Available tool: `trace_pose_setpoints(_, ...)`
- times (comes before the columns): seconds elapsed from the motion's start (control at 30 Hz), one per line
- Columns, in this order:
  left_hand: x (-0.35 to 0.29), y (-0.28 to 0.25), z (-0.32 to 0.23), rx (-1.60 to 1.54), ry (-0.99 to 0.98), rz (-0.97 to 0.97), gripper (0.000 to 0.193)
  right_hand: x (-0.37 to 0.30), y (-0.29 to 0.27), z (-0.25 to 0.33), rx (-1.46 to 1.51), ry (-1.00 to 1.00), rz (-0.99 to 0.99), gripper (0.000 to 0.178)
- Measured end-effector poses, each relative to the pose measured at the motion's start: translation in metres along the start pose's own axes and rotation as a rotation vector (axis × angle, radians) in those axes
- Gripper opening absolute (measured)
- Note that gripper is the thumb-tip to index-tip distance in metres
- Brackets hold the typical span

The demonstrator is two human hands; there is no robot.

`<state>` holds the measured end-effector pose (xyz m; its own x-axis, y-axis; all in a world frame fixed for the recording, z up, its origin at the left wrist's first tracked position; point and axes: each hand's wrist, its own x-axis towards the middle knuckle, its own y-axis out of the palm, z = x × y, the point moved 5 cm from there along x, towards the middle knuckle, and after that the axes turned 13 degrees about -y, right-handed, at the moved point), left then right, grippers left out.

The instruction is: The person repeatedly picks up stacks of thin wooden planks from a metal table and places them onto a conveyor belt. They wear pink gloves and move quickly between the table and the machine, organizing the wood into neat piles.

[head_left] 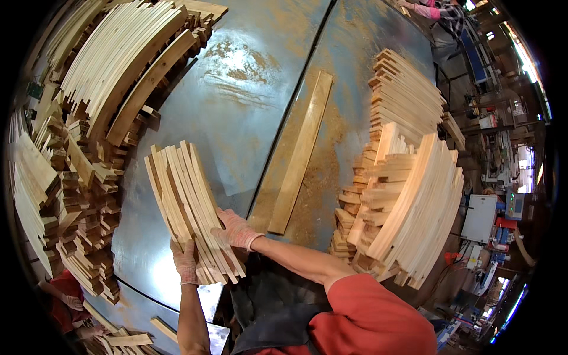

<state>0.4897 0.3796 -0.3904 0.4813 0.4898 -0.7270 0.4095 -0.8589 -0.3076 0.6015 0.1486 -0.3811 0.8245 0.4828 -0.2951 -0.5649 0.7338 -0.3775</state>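
A bundle of pale, slightly curved wooden slats stands on edge, side by side, over the near part of the metal table. My left hand, in a light knit glove, grips the bundle's lower left side. Against its right side, my right hand, gloved too, clasps the outer slats with its fingers over their edges. The slat ends are uneven at the top and bottom. Right of the bundle, a long flat wooden board lies on the table beside the dark seam.
Stacks of curved slats rise on the right, and a larger pile fills the far left. Offcuts are heaped below that. Sawdust coats parts of the metal table. Other people appear at the far right and lower left.
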Motion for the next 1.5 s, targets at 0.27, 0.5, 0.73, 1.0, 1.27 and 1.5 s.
trace_pose_setpoints(0.27,-0.023,-0.012,0.007,0.215,0.033,-0.111,0.108,-0.062,-0.134,-0.074,-0.517,0.655,-0.619,0.106)
trace_pose_setpoints(0.5,-0.027,-0.015,0.003,0.211,0.06,-0.11,0.106,-0.067,-0.157,-0.073,-0.416,0.888,-0.601,0.103)
trace_pose_setpoints(0.73,-0.026,-0.018,0.003,0.288,0.187,-0.117,0.107,-0.076,-0.16,-0.084,-0.285,0.911,-0.622,0.092)
trace_pose_setpoints(1.0,-0.031,-0.019,0.001,0.392,0.114,-0.156,0.115,-0.141,-0.081,-0.033,0.351,0.197,-0.669,0.095)
trace_pose_setpoints(1.27,-0.035,-0.023,0.003,0.459,0.092,-0.187,0.114,-0.14,0.021,-0.016,0.155,0.053,-0.051,0.083)
trace_pose_setpoints(1.5,-0.019,-0.036,0.003,0.544,0.113,-0.103,0.101,-0.072,0.009,0.011,-0.19,0.074,0.07,0.057)
